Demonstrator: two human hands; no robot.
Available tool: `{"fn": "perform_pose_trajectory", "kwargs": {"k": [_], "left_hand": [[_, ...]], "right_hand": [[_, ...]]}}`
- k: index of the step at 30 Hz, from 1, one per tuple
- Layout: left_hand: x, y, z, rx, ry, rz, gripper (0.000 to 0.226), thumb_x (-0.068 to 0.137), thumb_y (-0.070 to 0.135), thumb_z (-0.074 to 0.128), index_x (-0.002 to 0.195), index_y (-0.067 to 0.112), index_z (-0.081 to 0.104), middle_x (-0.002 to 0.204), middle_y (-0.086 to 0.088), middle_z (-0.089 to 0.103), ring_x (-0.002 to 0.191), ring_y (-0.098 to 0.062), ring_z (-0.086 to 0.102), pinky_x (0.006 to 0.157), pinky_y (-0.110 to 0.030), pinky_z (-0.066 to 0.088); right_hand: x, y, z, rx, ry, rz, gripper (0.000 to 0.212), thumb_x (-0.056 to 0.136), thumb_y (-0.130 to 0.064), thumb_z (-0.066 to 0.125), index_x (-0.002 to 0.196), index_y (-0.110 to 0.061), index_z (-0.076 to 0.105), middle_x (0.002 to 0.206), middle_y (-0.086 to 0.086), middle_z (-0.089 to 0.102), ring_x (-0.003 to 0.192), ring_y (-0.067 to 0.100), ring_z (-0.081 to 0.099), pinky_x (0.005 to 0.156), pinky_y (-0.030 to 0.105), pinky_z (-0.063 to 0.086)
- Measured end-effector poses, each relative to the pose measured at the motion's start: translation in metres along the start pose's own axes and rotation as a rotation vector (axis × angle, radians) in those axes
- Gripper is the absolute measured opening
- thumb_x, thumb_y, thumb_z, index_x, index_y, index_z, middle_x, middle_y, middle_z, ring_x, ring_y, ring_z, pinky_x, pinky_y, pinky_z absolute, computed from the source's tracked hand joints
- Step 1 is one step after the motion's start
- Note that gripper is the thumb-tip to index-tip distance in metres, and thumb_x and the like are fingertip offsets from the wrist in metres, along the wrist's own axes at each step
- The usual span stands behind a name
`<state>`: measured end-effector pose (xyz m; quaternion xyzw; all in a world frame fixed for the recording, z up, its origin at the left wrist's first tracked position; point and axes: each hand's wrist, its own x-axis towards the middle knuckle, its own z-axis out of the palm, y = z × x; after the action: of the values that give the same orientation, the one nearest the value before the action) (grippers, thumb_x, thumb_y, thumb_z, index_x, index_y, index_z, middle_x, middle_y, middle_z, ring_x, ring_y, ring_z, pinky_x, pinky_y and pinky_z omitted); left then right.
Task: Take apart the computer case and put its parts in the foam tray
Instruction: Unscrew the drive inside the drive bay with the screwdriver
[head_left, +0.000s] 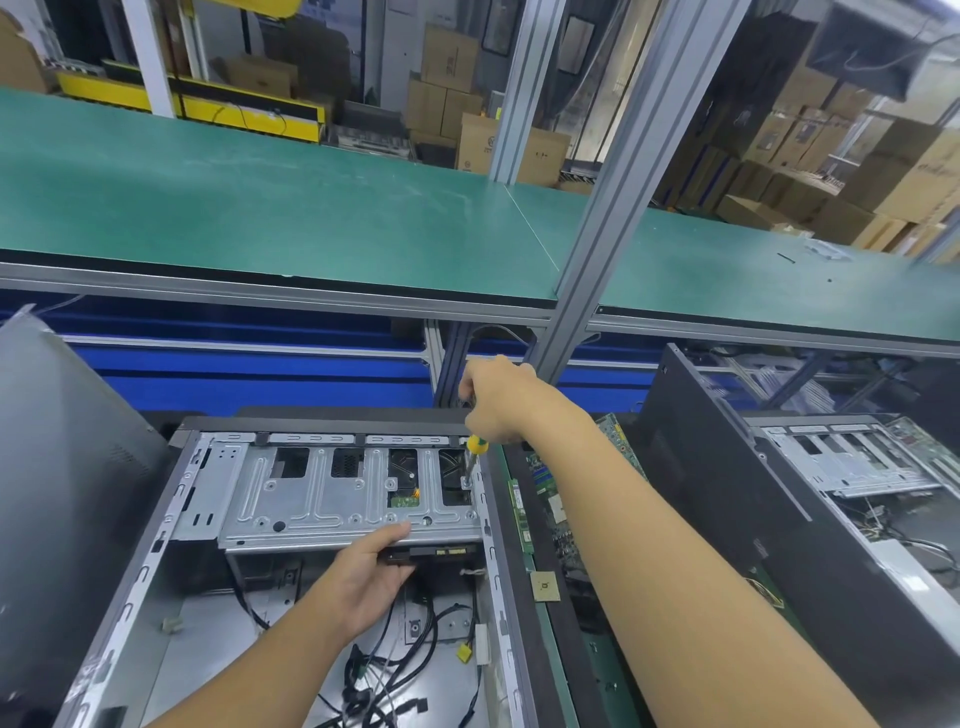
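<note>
Now, computer case (150, 551) open, silver drive cage (322, 499), loose cables (384, 670), R hand (501, 402) grips screwdriver (476, 447), L hand (371, 571) clasps cage

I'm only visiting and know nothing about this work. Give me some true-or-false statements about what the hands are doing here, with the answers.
1. The right hand holds a screwdriver. True.
2. The left hand grips the near edge of the drive cage. True.
3. The screwdriver tip touches the left hand. False: it points down at the drive cage's far right corner, well away from that hand.
4. The case is closed up. False: it lies open, with cables showing inside.
</note>
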<state>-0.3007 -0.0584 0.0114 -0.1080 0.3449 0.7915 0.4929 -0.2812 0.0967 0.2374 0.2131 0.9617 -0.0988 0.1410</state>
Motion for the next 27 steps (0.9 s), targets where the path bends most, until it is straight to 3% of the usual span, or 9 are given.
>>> {"fn": "perform_pose_trajectory", "kwargs": {"k": [3,5,9,11,16,20,22,24,27], "left_hand": [[0.0,0.0,-0.001,0.003,0.005,0.002,0.046,0.084,0.006,0.061,0.125,-0.013,0.057,0.124,-0.027,0.065,0.12,-0.036,0.06,0.096,-0.038,0.048],[0.0,0.0,0.0,0.006,0.004,0.002,0.045,0.084,0.007,0.062,0.124,-0.012,0.057,0.124,-0.027,0.065,0.117,-0.035,0.062,0.096,-0.038,0.048],[0.001,0.0,-0.001,-0.001,0.005,-0.001,0.046,0.083,0.006,0.062,0.126,-0.012,0.057,0.124,-0.027,0.065,0.12,-0.036,0.06,0.098,-0.038,0.047],[0.001,-0.001,-0.001,-0.004,0.003,-0.002,0.047,0.083,0.006,0.061,0.126,-0.012,0.056,0.124,-0.027,0.064,0.122,-0.036,0.059,0.099,-0.039,0.047],[-0.001,-0.001,0.0,0.003,-0.003,0.008,0.045,0.082,0.006,0.062,0.123,-0.012,0.058,0.122,-0.027,0.065,0.114,-0.035,0.063,0.095,-0.038,0.048],[0.0,-0.001,0.001,-0.008,-0.017,0.014,0.042,0.085,0.005,0.06,0.123,-0.013,0.058,0.122,-0.028,0.065,0.113,-0.035,0.063,0.095,-0.038,0.048],[0.0,-0.002,0.0,-0.01,-0.019,0.019,0.041,0.088,0.005,0.058,0.126,-0.013,0.056,0.124,-0.028,0.064,0.117,-0.036,0.061,0.097,-0.039,0.048],[0.0,-0.002,0.001,-0.009,-0.022,0.015,0.044,0.087,0.006,0.059,0.127,-0.013,0.056,0.124,-0.028,0.064,0.117,-0.035,0.062,0.097,-0.038,0.048],[-0.001,-0.002,0.001,-0.025,-0.023,0.012,0.049,0.084,0.007,0.062,0.128,-0.012,0.054,0.127,-0.028,0.062,0.112,-0.033,0.064,0.095,-0.037,0.049]], "right_hand": [[0.002,0.0,0.006,-0.107,0.071,0.094,0.047,0.099,-0.031,0.052,0.14,-0.013,0.04,0.141,0.015,0.037,0.124,0.04,0.043,0.083,0.045,0.044],[0.003,0.0,0.01,-0.181,0.137,0.167,0.053,0.103,-0.048,0.041,0.145,-0.016,0.034,0.141,0.016,0.038,0.114,0.037,0.052,0.074,0.042,0.039],[0.006,0.0,0.014,-0.173,0.214,0.143,0.03,0.108,-0.027,0.036,0.131,-0.009,0.041,0.11,0.014,0.055,0.089,0.034,0.051,0.068,0.04,0.039],[0.006,0.001,0.013,-0.087,0.198,0.115,0.025,0.104,-0.016,0.041,0.127,-0.006,0.043,0.114,0.016,0.058,0.088,0.035,0.053,0.068,0.039,0.04],[0.001,0.0,-0.002,0.09,-0.006,0.022,0.037,0.092,-0.004,0.051,0.127,-0.015,0.049,0.114,0.009,0.05,0.114,0.035,0.048,0.08,0.04,0.046],[0.0,0.0,-0.001,-0.013,-0.042,0.051,0.043,0.092,-0.014,0.056,0.134,-0.015,0.043,0.129,0.012,0.042,0.125,0.038,0.039,0.087,0.046,0.044],[0.001,0.001,0.004,-0.11,0.033,0.121,0.05,0.098,-0.039,0.053,0.138,-0.013,0.038,0.137,0.015,0.042,0.116,0.039,0.048,0.079,0.046,0.043],[0.003,0.003,0.007,-0.122,0.096,0.191,0.057,0.101,-0.056,0.04,0.139,-0.013,0.037,0.132,0.014,0.049,0.097,0.034,0.053,0.071,0.041,0.039],[0.008,0.005,0.01,-0.099,0.134,0.166,0.042,0.106,-0.04,0.039,0.134,-0.009,0.039,0.118,0.012,0.057,0.088,0.032,0.051,0.07,0.04,0.04]]}}
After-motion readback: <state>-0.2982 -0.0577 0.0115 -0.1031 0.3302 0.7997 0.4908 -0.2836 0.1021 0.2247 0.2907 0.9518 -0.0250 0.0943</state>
